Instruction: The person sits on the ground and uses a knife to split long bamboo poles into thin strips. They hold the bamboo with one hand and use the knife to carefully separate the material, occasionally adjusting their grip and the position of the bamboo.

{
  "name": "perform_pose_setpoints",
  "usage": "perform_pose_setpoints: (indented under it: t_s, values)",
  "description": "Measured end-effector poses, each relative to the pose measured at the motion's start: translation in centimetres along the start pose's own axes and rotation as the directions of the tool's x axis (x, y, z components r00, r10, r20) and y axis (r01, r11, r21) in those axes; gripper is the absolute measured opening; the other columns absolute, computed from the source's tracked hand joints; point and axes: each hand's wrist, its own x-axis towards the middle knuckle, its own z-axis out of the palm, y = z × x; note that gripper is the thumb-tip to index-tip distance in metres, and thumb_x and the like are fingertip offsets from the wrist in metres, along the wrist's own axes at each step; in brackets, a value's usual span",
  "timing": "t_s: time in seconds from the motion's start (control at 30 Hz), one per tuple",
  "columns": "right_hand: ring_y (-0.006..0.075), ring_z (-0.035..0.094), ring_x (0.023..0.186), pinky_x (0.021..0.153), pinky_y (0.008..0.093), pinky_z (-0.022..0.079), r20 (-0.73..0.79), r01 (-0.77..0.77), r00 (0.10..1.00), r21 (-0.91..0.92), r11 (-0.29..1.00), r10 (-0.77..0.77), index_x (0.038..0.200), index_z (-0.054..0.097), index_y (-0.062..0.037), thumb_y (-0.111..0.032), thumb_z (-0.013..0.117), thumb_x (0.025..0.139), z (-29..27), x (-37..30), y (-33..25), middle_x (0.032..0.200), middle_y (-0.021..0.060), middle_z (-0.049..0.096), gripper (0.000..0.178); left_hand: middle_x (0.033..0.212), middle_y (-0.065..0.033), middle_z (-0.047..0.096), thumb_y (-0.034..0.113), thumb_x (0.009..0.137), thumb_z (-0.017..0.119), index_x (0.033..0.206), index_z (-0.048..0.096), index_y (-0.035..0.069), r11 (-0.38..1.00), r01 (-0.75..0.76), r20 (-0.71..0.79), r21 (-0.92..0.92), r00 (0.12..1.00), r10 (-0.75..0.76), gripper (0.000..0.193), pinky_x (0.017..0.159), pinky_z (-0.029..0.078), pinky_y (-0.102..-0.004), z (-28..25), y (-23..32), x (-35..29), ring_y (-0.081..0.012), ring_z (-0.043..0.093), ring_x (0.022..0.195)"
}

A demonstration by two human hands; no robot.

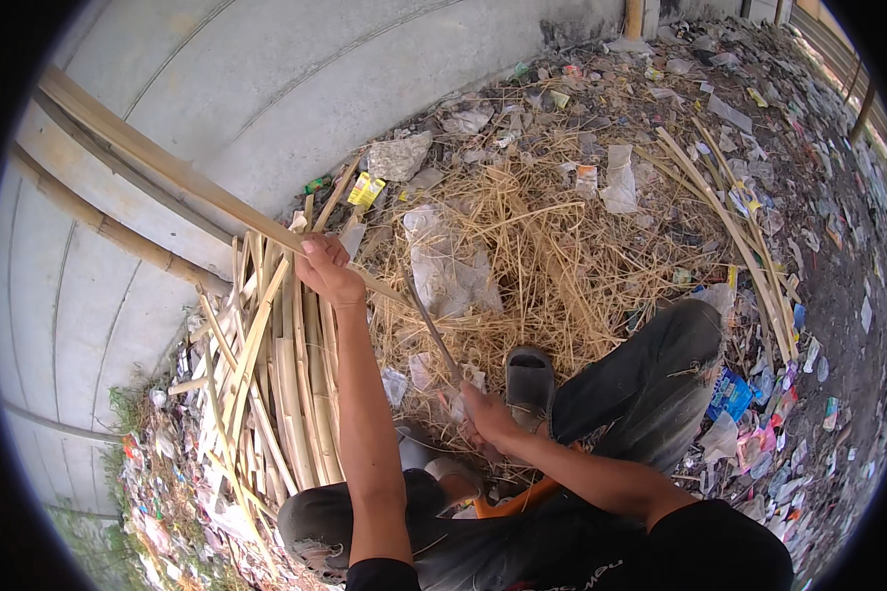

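Observation:
My left hand point(331, 272) is closed around a long split bamboo strip point(182, 175), which runs from the upper left down to its near end. In my right hand point(489, 419) is a long dark-bladed knife point(432, 328), its blade pointing up and left. The blade's far part is close to the strip's end; whether they touch I cannot tell. Below my left hand lies a heap of split bamboo pieces point(291, 384), beside my left forearm. Pale shavings point(537, 251) cover the ground in front of my feet.
A grey concrete wall point(296, 89) rises behind and to the left. A bamboo pole point(118, 222) leans near it. More strips point(734, 231) lie at the right, among scattered litter point(759, 433). A pale rock point(399, 157) sits by the wall. My sandalled foot point(529, 384) is near the knife.

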Motion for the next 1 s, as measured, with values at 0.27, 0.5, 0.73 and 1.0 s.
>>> perform_pose_setpoints:
  t_s: [0.27,0.5,0.73,1.0]
  values:
    - [0.0119,0.045,0.04,0.041,0.0284,0.04,0.052,0.379,0.911,0.291,0.878,-0.41,0.072,0.049,-0.0038,-0.054,0.045,0.104,1.8,-2.5,-14.0,0.052,0.0019,0.044,0.059,0.077,-0.0004,0.04,0.048,0.101,0.055,0.085,0.043,0.007,0.999,-0.039,-0.029,0.018,0.999,0.039,0.045,0.047,0.025,-0.0238,-0.4,-0.3,-0.4,-0.0071,0.033,0.058]
    - [0.0121,0.043,0.042,0.043,0.0332,0.041,0.111,-0.192,0.974,-0.046,0.98,0.196,0.073,0.044,-0.0076,-0.063,0.043,0.101,0.0,1.0,0.0,0.053,0.0022,0.042,0.063,0.075,0.0004,0.037,0.046,0.101,0.053,0.085,0.042,0.007,0.998,-0.016,-0.042,0.066,0.999,0.019,0.043,0.047,0.024,-0.0239,-0.4,-0.6,0.1,-0.0071,0.032,0.058]
    - [0.0121,0.047,0.042,0.041,0.032,0.041,0.099,0.362,0.908,0.3,0.883,-0.406,0.078,0.051,-0.0039,-0.058,0.046,0.103,3.2,-1.7,-11.8,0.056,0.0041,0.049,0.06,0.076,0.0001,0.037,0.048,0.101,0.052,0.086,0.042,0.007,0.998,-0.031,-0.058,0.061,0.998,0.034,0.045,0.048,0.023,-0.0234,-0.6,-0.3,-0.6,-0.0071,0.032,0.058]
    - [0.0096,0.039,0.043,0.042,0.0276,0.033,0.047,-0.352,0.936,0.093,0.931,0.349,0.071,0.044,-0.0083,-0.054,0.049,0.103,-0.3,0.9,2.0,0.055,0.0009,0.041,0.056,0.065,0.0044,0.034,0.039,0.104,0.054,0.08,0.043,0.009,0.975,0.01,-0.05,0.223,0.999,0.001,0.04,0.048,0.022,-0.0245,-2.0,-2.6,-2.1,-0.0063,0.03,0.055]
